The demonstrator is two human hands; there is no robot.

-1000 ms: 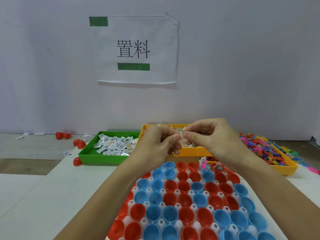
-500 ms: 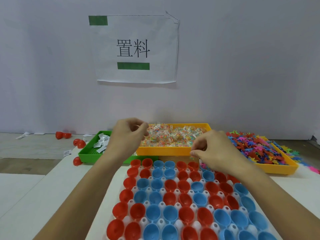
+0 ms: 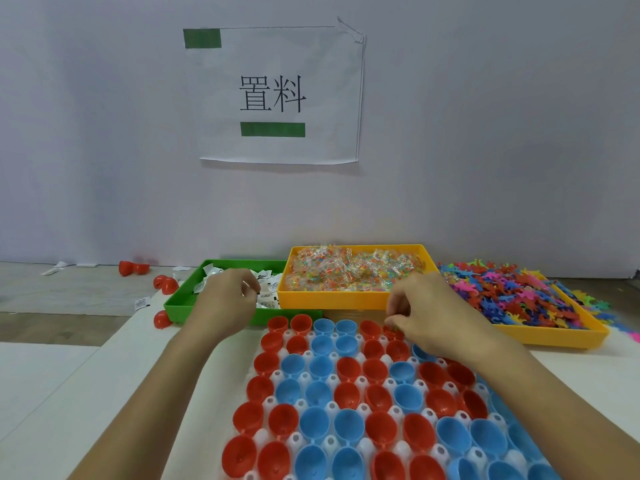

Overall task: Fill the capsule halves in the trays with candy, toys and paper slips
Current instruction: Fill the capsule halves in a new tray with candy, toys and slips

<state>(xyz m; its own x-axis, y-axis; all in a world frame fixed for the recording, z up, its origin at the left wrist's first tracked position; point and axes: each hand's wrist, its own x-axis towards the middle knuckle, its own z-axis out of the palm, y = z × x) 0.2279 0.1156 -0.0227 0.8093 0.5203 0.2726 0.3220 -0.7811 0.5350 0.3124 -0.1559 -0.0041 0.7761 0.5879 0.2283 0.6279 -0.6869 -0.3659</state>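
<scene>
Head view: we are reaching our left hand [image 3: 227,299] into the green tray [image 3: 180,303], fingers curling over slips [image 3: 268,296]; whether gripping, we cannot tell. Our right hand [image 3: 420,311] is pinching something small over a far-row red capsule half [image 3: 393,332], ready for dropping.

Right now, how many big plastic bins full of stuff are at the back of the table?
3: a green plastic bin of paper slips on the left, an orange plastic bin of wrapped candy in the middle, and another orange bin of colourful toys on the right.
</scene>
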